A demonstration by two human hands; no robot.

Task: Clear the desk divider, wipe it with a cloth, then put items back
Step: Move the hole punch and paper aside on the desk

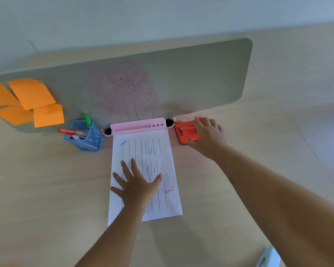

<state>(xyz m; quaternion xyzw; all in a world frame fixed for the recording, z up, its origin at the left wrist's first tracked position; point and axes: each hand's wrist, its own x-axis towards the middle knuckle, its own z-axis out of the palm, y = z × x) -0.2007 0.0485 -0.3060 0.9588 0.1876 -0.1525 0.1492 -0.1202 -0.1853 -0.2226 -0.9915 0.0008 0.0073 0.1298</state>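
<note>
At the foot of the grey-green rounded-corner desk divider panel (181,78), the right hand (206,134) closes its grip over the orange-red plastic clamp-like holder (185,132), fingers on top and thumb at the near edge; the placement suggests it is being pulled off the panel base. The left hand (137,184) lies flat, fingers spread and holding nothing, on the white printed paper sheet (158,151), probably to keep it from sliding.

The sheet's far edge meets the pink plastic tray-shaped holder (137,125) at the divider base. To its left stands the blue wire-mesh pen cup (87,136), tilted, with a green marker (88,120) and a red-capped marker (69,131) in it. Four orange sticky notes (33,93) adhere to the panel's left portion. Red-pink speckled stains (129,87) mark the panel centre, so wiping remains to be done.

Writing: the sheet carries printed lines, a blue note at the top and a red one lower right; none is legible. No brand is visible. The pale wooden surface (37,189) carries everything.
</note>
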